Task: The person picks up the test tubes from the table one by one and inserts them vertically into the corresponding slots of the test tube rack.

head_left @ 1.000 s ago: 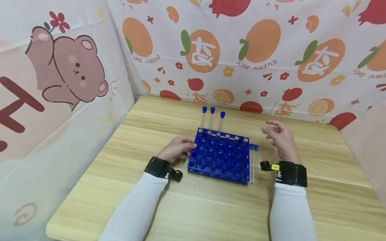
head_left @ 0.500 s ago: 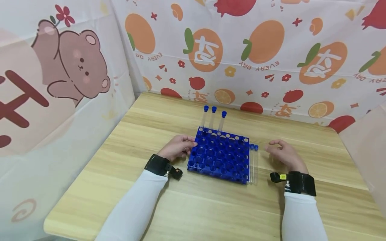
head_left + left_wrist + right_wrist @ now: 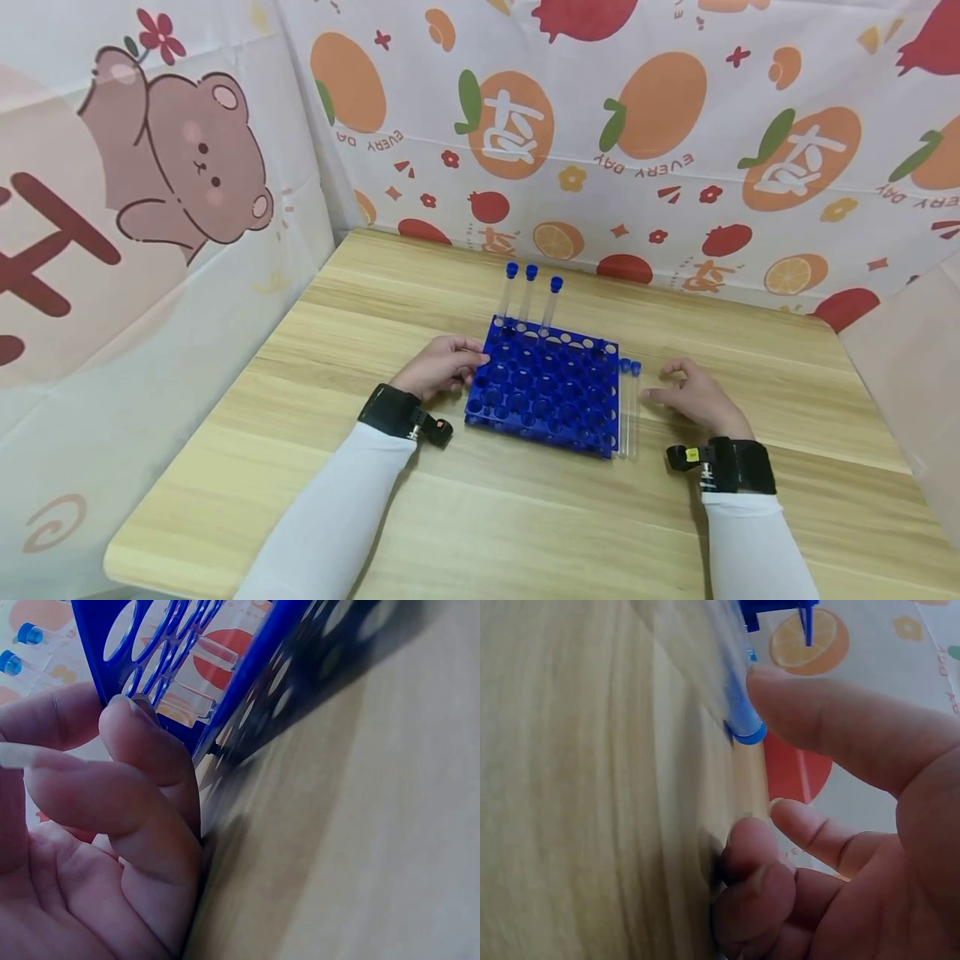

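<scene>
A blue test tube rack (image 3: 551, 392) sits on the wooden table, with three blue-capped test tubes (image 3: 528, 296) standing in its far row. My left hand (image 3: 442, 367) grips the rack's left edge, its thumb over the side and fingers bent close to it, as the left wrist view also shows. Along the rack's right side lie two more clear test tubes (image 3: 635, 412) with blue caps. My right hand (image 3: 701, 400) is just right of them, thumb extended toward the tubes and apart from the index finger, holding nothing. In the right wrist view, the thumb is near a tube's blue cap (image 3: 750, 735).
The wooden table (image 3: 465, 525) carries the rack and tubes. A fruit-print cloth (image 3: 585, 125) hangs behind its far edge, and a bear-print cloth (image 3: 202, 167) hangs on the left. Each wrist wears a black strap with a small camera (image 3: 437, 429).
My right hand has come down and nearer the body from above the tubes to beside them, its thumb now extended toward them. The left hand and rack stay in place.
</scene>
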Motion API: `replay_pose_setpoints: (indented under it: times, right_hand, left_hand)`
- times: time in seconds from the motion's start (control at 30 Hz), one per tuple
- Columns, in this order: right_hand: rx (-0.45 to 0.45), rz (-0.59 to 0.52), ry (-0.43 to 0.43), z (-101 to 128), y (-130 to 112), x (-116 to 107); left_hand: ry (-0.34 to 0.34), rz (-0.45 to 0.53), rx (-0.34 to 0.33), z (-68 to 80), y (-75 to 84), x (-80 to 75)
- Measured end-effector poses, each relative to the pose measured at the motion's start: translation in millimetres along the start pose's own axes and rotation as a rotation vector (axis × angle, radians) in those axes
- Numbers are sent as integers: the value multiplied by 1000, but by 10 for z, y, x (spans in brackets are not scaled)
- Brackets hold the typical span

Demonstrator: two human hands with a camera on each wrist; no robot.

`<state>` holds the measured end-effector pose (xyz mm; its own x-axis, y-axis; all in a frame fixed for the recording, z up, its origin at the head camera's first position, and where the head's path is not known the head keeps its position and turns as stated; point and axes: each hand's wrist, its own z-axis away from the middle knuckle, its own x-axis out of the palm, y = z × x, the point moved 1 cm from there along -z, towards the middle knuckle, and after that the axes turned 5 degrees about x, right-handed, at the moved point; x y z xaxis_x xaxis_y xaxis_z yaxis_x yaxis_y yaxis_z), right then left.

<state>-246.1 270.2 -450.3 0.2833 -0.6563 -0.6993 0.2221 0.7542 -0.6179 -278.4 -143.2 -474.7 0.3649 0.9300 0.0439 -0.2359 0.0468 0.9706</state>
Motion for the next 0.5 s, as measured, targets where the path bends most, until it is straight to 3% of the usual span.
replay_pose_setpoints:
  times: [0.5]
  right_hand:
    - [12,2,26,-32,10,33]
  left_hand:
    - [5,-4,6,-8,-5,-3]
